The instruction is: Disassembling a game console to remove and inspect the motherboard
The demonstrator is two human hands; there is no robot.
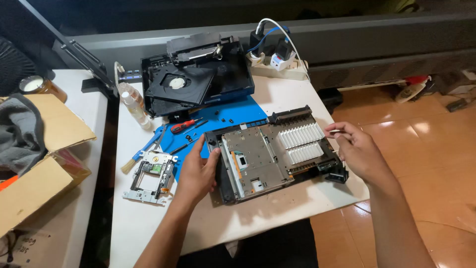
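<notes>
Head view: left hand [197, 173] grip wide, touching the one opened console chassis [272, 154]; right hand [358, 151] grip narrow, pinching one small part [334, 131] beside chassis.

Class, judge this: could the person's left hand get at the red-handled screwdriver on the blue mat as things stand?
Probably yes: the left hand rests on the opened metal console chassis, and the red-handled screwdriver lies just beyond on the blue mat, nothing between.

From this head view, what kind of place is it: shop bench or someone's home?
Probably a home repair corner, not a shop: a small white table on orange floor tiles, an opened metal-shielded electronics chassis between both hands, a red-handled screwdriver on a blue work mat.
</notes>
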